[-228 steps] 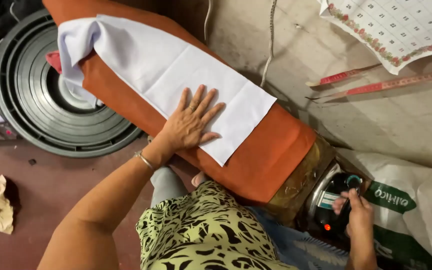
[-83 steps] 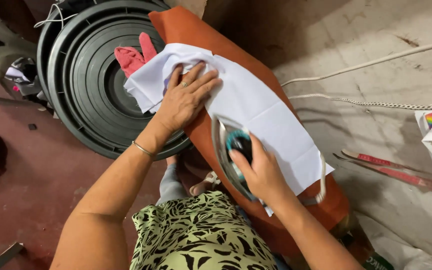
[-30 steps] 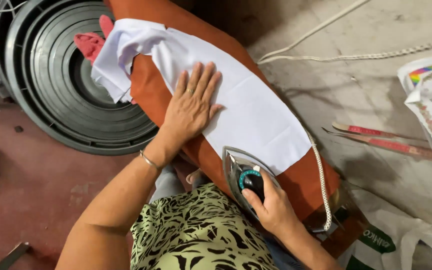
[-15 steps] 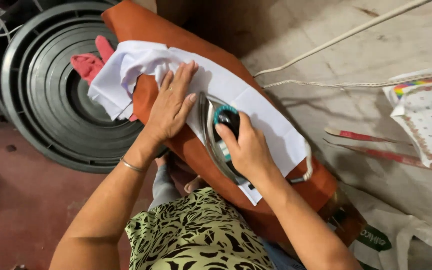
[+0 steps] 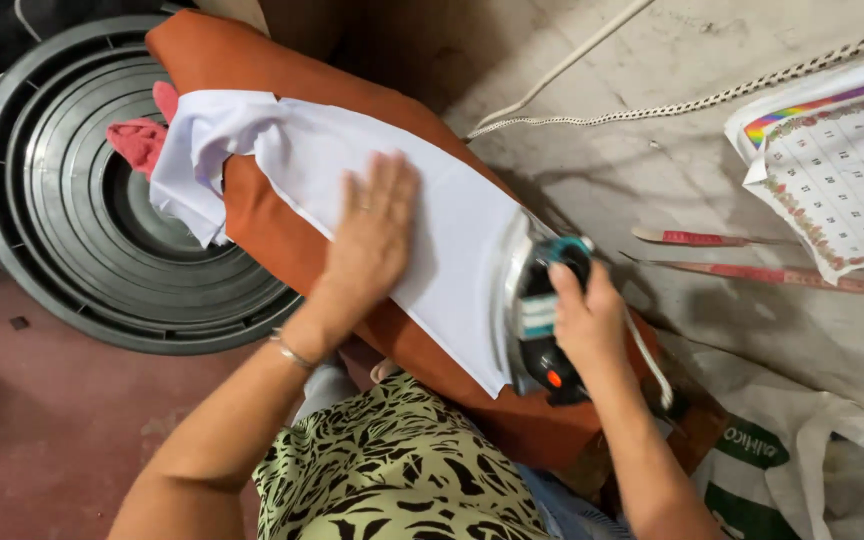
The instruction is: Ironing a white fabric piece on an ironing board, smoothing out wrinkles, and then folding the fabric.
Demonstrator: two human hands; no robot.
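Observation:
A white cloth (image 5: pixel 432 215) lies spread along an orange padded ironing board (image 5: pixel 282 250). My left hand (image 5: pixel 372 235) presses flat on the cloth, fingers together, a thin bangle on the wrist. My right hand (image 5: pixel 582 315) grips the dark handle of an electric iron (image 5: pixel 537 305), whose soleplate rests on the right end of the cloth. The iron's white cord (image 5: pixel 649 352) trails off to the right. The cloth's far end bunches over the board's left edge.
A large grey round plastic lid (image 5: pixel 62 220) lies on the floor at left with a pink rag (image 5: pixel 142 135) on it. A printed sheet (image 5: pixel 837 170), red strips (image 5: pixel 712 240) and cords (image 5: pixel 652 105) lie on the concrete at right. A white sack (image 5: pixel 822 460) sits lower right.
The iron has slid from the middle of the cloth toward its right end. My left hand stays pressed on the cloth. The view has shifted a little.

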